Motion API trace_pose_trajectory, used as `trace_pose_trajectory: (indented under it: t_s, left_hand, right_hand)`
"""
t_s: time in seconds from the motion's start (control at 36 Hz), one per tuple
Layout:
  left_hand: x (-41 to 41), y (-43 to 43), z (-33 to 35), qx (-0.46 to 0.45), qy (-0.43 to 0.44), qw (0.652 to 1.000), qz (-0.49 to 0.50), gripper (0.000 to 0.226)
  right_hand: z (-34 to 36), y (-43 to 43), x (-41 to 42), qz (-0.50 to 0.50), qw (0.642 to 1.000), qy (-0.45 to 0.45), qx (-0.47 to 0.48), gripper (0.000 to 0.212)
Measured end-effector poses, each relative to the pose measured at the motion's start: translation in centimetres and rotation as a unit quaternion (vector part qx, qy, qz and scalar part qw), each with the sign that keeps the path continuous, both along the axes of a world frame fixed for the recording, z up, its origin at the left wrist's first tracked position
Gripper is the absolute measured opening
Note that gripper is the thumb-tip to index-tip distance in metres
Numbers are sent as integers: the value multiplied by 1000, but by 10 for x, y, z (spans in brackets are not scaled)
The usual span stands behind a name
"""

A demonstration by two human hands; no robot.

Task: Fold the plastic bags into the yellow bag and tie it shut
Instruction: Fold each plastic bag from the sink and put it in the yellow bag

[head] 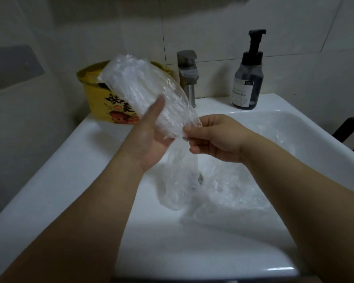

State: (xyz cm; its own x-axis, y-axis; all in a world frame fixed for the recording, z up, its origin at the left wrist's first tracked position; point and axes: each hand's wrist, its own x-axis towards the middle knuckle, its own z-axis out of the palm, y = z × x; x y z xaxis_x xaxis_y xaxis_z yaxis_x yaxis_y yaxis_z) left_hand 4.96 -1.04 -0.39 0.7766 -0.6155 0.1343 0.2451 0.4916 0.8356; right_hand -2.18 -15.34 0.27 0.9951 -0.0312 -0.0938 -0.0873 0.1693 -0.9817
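1. The left hand (151, 137) lies palm-up under a clear plastic bag (143, 86). Its thumb presses down on the film, so the bag is clamped across the palm. The other fingers are hidden under the plastic.
2. The right hand (215, 137) pinches the bag's near edge between thumb and fingers (192, 132), just beside the left palm. This looks like a hold for pulling the film taut so that it can be flattened and folded.
3. The upper half of the bag stands up and away from both hands, leaning toward the back left. A tail of it hangs below the hands into the basin.
4. The yellow bag (102, 99) stands open on the back left corner of the sink (70, 160), behind the raised plastic and well apart from both hands. Its mouth faces up, ready to take a folded bag.
5. More loose plastic bags (223, 193) lie in the basin below the right wrist, probably waiting their turn.
6. A tap (187, 76) and a soap bottle (247, 78) stand at the back, away from the work.
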Motion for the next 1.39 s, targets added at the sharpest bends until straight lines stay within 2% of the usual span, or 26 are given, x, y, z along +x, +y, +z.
trace_pose_trajectory:
  t_s: [0.03,0.06,0.08,0.14,0.19,0.31,0.44,0.5,0.58,0.64,0.75,0.81,0.86,0.92,1.0,1.03,1.14,1.22,1.28,1.33,1.39]
  left_hand:
    - [-3,-4,-5,47,-7,998,-32,79]
    - [-7,-8,-9,104,-17,993,-51,81]
    - [-10,-11,-12,158,-27,986,-46,73]
    - [-10,-17,-16,196,-18,980,-12,41]
    - [-7,-18,-14,176,-1,984,8,16]
    - [2,-5,2,98,28,995,20,16]
    - [21,19,15,-28,88,988,121,12]
    - [26,26,15,-46,104,985,132,12]
    - [30,28,12,-33,112,986,121,23]
    - [29,27,10,2,125,986,111,30]
    - [25,25,7,99,198,968,115,13]
    - [24,25,6,117,223,963,100,25]
    - [25,26,5,119,231,962,84,33]
    - [24,25,4,128,221,964,68,29]
    - [21,21,3,167,187,967,52,13]
    - [19,20,3,186,181,965,49,12]
    - [16,15,0,256,140,953,74,5]
    - [14,10,-4,283,71,952,90,12]
    - [13,8,-5,286,21,955,73,23]
    - [11,6,-5,279,-13,959,45,35]
    - [8,4,-4,279,-46,959,15,40]
  right_hand:
    - [-2,3,1,-2,1000,-4,-3,13]
    - [-6,5,1,-4,1000,-5,-17,16]
    - [-9,7,2,-9,999,-5,-37,18]
    - [-14,11,3,-15,998,-1,-67,20]
    - [-16,12,4,-12,997,-1,-82,21]
    - [-15,6,4,-7,995,17,-97,13]
    - [-13,-6,0,9,993,54,-109,10]
    - [-10,-7,-1,17,993,47,-102,10]
    - [-5,-3,-4,44,993,32,-106,10]
    - [2,-2,-8,80,995,25,-56,21]
    - [15,-8,-12,146,982,5,123,47]
    - [16,-10,-13,144,977,-15,153,62]
    - [16,-6,-15,132,983,-34,121,70]
    - [13,-2,-17,92,994,-58,27,74]
    - [6,2,-15,39,974,-129,-183,63]
    - [4,3,-15,35,964,-149,-217,55]
    - [6,7,-15,10,941,-172,-292,20]
    - [3,6,-13,24,936,-141,-321,9]
    - [-2,9,-9,36,944,-103,-310,19]
    - [-8,10,-2,12,947,-66,-316,44]
    - [-9,9,0,-29,947,-49,-317,45]
